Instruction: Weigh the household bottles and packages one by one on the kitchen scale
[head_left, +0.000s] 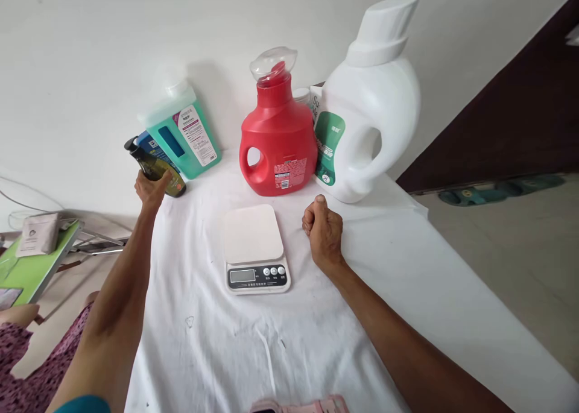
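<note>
1. Nearest edge: a pink object point(301, 405) lies at the bottom of the view on the white-covered tabletop point(217, 353). Only a sliver shows; cannot tell what it is. An elbow drawn back could knock it off.
2. Cloth is wrinkled and loose. A dragged forearm could tug it and shift everything standing on it.
3. Kitchen scale point(256, 249), centre, platform bare, display blank or unreadable. It sits between the two arms; either wrist swinging inward could bump it.
4. Right hand point(323, 229): closed in a fist, holding nothing visible, resting on the cloth just right of the scale and near the white jug point(371, 99). A careless lift could nudge that jug or the red detergent bottle point(278, 132) beside it.
5. Left hand point(151, 190): fingers wrapped around the dark pump bottle point(156, 167) at the far left edge, bottle tilted. Risk: grip is low on the body, so it may slip, or the pump may be pressed and leak.
6. Green refill bottle point(181, 129) leans against the wall right behind; a jolt could topple it.
</note>
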`<state>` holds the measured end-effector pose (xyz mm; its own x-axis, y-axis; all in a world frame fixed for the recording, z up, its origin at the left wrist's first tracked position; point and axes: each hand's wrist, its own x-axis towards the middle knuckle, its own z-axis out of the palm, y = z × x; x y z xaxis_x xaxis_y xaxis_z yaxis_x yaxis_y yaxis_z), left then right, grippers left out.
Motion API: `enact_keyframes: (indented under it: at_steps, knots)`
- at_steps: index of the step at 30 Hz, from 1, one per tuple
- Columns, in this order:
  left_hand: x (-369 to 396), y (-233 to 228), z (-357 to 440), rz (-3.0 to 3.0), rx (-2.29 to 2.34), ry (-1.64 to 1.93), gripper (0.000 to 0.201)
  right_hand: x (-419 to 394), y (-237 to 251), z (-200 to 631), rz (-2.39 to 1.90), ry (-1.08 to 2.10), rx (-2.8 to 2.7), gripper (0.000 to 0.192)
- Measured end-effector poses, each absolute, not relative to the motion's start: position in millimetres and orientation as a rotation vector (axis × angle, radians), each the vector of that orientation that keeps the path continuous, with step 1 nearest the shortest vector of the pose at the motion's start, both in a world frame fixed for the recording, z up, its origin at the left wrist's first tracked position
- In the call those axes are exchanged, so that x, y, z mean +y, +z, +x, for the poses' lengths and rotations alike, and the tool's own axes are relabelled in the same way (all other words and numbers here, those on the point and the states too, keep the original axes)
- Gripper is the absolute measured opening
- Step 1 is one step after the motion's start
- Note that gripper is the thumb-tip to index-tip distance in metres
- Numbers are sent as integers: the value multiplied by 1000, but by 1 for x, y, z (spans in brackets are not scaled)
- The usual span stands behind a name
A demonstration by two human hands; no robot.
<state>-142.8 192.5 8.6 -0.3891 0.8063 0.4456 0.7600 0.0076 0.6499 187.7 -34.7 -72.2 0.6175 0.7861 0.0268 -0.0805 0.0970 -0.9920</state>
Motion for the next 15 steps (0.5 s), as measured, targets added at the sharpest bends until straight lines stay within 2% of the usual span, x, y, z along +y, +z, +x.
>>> enact_keyframes:
  at_steps: [7, 12, 15]
  knots:
    - [109, 18, -132, 1886, 1782, 1439, 48, -33, -71, 188, -1346, 673, -717, 77]
    - [46, 52, -79, 2045, 1459, 1381, 41, -32, -74, 187, -1323, 676, -708, 76]
    - [21, 56, -48, 2066, 1315, 1273, 43, -33, -73, 187, -1322, 685, -704, 75]
